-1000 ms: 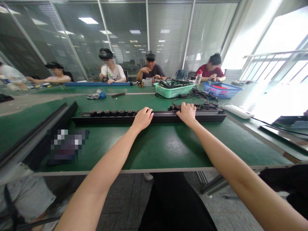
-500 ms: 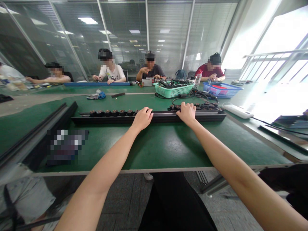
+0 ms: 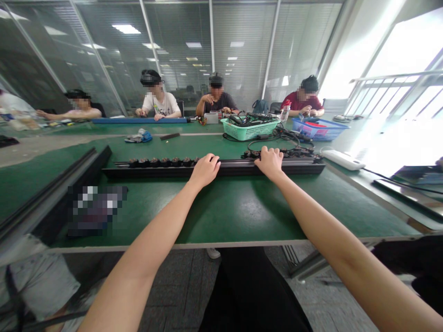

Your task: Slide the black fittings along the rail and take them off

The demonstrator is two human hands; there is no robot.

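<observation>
A long black rail (image 3: 148, 172) lies across the green table (image 3: 221, 212), running left to right. My left hand (image 3: 205, 169) rests on top of it near its middle, fingers curled over the far edge. My right hand (image 3: 269, 162) grips the same rail a little to the right. A row of small black round parts (image 3: 161, 162) sits along the rail's left half. More of them, with black cables (image 3: 294, 152), lie behind its right half.
A second black rail (image 3: 51, 193) lies at an angle on the left. Farther back stand a green basket (image 3: 249, 131) of cables, a blue bin (image 3: 320, 130) and a white power strip (image 3: 343, 160). Several people sit along the far side of the table.
</observation>
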